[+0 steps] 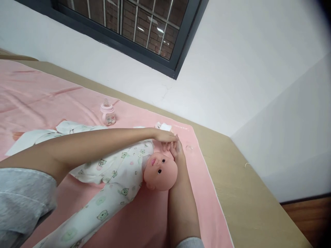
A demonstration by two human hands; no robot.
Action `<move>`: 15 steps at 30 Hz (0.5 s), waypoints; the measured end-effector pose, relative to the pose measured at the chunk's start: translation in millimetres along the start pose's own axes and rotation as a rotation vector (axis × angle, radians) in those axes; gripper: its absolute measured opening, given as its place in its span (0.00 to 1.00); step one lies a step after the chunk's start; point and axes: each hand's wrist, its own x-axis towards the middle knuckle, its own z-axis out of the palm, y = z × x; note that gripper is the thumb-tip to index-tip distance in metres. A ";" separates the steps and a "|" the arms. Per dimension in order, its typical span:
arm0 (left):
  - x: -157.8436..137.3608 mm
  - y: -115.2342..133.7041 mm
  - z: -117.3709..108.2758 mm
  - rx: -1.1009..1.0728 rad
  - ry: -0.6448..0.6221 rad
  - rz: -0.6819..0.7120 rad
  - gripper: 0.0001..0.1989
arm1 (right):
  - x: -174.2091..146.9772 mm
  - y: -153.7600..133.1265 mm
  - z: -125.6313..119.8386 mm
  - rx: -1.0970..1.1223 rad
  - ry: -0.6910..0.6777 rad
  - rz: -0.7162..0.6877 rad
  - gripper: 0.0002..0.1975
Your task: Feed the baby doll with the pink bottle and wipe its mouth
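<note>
The doll [129, 156] lies face-up on the blanket [155, 217], its head against the right forearm [183, 199]; pulling that arm away could roll it. Whether left hand [167, 136] or right hand [179, 150] grips anything, one cannot tell.

A bald doll [134, 168] in white bear-print clothes [111, 196] lies face-up on pink cloth [152, 213].

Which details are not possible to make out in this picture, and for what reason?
All in the head view:
- Whether the left hand and right hand hold anything: their overlapping fingers hide it.
- Part of the doll: behind the left forearm.
- The end of its near sleeve: cut off by the bottom edge.
- The white item and clear object: too small to identify.
</note>
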 end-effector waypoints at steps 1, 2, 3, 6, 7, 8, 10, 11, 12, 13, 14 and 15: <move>-4.4 0.1 -4.1 0.007 0.054 0.014 0.24 | -1.3 -0.7 0.4 0.028 0.007 -0.028 0.19; -9.7 -0.2 -8.3 0.015 0.111 0.029 0.24 | -2.7 -1.8 1.1 0.070 0.018 -0.043 0.15; -15.8 -1.0 -12.4 0.023 0.167 0.040 0.24 | -4.1 -3.3 1.8 0.115 0.031 -0.051 0.12; -37.7 -5.4 -22.5 0.037 0.305 0.053 0.27 | -8.5 -11.1 5.1 0.202 0.095 -0.103 0.09; -45.5 -7.1 -24.7 0.034 0.350 0.047 0.29 | -9.9 -14.7 6.4 0.214 0.120 -0.117 0.08; -53.3 -8.7 -26.1 0.030 0.395 0.037 0.30 | -11.3 -18.8 7.6 0.217 0.145 -0.130 0.08; -67.8 -11.0 -26.6 0.022 0.475 0.007 0.30 | -14.3 -27.7 10.0 0.198 0.173 -0.136 0.08; -74.5 -11.4 -25.7 0.019 0.508 -0.006 0.30 | -16.0 -32.5 11.2 0.172 0.175 -0.133 0.09; -80.5 -11.3 -24.3 0.018 0.534 -0.014 0.30 | -17.8 -37.4 12.4 0.137 0.170 -0.130 0.09; -86.1 -10.7 -22.4 0.019 0.552 -0.013 0.30 | -19.6 -42.3 13.8 0.095 0.158 -0.126 0.11; -91.1 -9.5 -20.3 0.020 0.569 -0.005 0.30 | -21.6 -47.2 15.6 0.050 0.144 -0.124 0.12; -95.6 -8.1 -18.2 0.022 0.589 0.007 0.30 | -23.5 -52.0 17.7 0.004 0.133 -0.126 0.14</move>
